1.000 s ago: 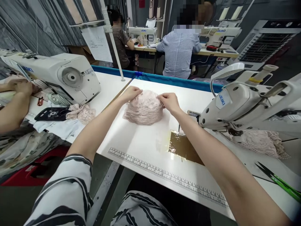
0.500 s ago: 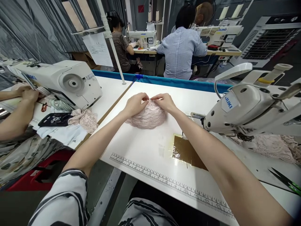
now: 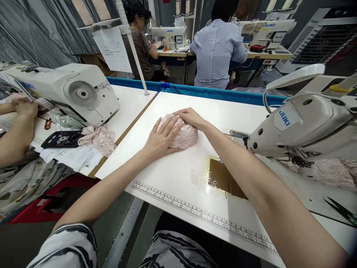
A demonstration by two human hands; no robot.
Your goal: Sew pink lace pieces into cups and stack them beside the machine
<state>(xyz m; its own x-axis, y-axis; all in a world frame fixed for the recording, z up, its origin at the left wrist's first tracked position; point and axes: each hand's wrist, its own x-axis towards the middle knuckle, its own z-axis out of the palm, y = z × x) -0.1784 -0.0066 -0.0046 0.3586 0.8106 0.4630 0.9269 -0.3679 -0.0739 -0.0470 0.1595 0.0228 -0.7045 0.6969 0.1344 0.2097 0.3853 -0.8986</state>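
Note:
A bundle of pale pink lace (image 3: 185, 137) lies gathered on the white sewing table, its scalloped rows toward me. My left hand (image 3: 164, 136) rests flat over the left part of the lace with fingers spread; nothing is gripped in it. At the back edge of the bundle, my right hand (image 3: 189, 116) has its fingers bent together over the lace, closed on it. The right thumb is mostly hidden. To the right of the hands stands a white JUKI sewing machine (image 3: 301, 123).
More pink lace (image 3: 320, 171) lies under the machine, with scissors (image 3: 340, 210) nearby. A printed ruler (image 3: 200, 214) runs along the front edge. On the left, a co-worker's hands (image 3: 25, 106) are at another machine (image 3: 80, 93), near a phone (image 3: 63, 139). Two people sit behind.
My left hand has let go of the lace's top edge and now lies spread over it. My right hand has shifted slightly left over the back edge. The view has shifted a little.

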